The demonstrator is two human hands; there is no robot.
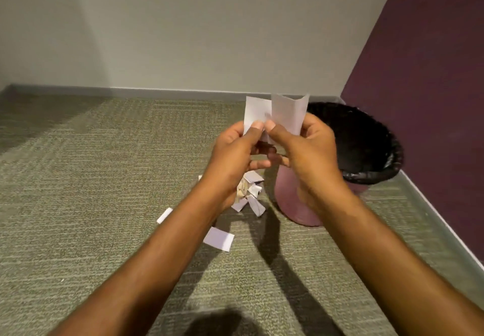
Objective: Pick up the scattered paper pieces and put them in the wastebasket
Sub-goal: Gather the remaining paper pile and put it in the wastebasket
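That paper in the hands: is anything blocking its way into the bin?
Nothing visible does. Both hands, left and right, pinch the paper beside the wastebasket, whose mouth is open.

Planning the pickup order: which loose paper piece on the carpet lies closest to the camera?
The flat rectangular piece, lying alone on the carpet below the left forearm. The thin strip and the small pile sit farther off, toward the wastebasket.

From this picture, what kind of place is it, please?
Probably an office or a similar commercial room, seen at a corner. The signs: green-grey low-pile carpet tile floor, a grey rubber baseboard under plain painted walls, and a round mauve wastebasket with a black plastic liner.
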